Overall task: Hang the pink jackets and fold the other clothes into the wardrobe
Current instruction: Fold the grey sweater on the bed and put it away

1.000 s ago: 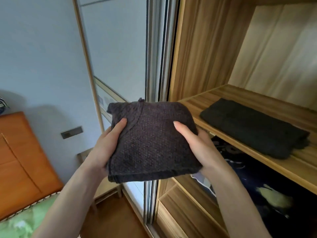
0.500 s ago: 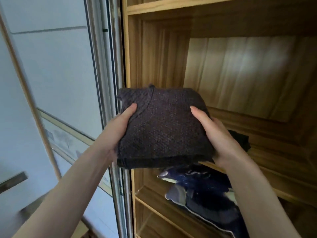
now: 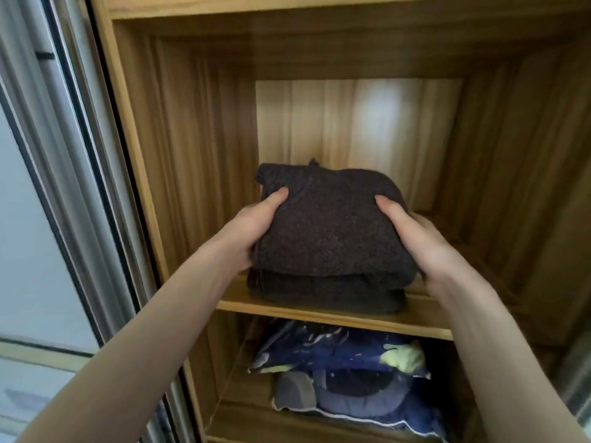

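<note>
A folded dark brown knit sweater lies on top of a folded dark garment on the wooden wardrobe shelf. My left hand grips the sweater's left side, thumb on top and fingers hidden underneath. On the sweater's right side my right hand holds it the same way. Both arms reach forward into the compartment. No pink jacket is in view.
The compartment's wooden side walls and top board close in around the shelf. In the compartment below lies blue patterned bedding in a clear bag. The sliding door frame stands at the left.
I have turned to face the wardrobe and carried the brown sweater forward into the compartment, down onto the dark garment on the shelf. Both hands keep the same grip.
</note>
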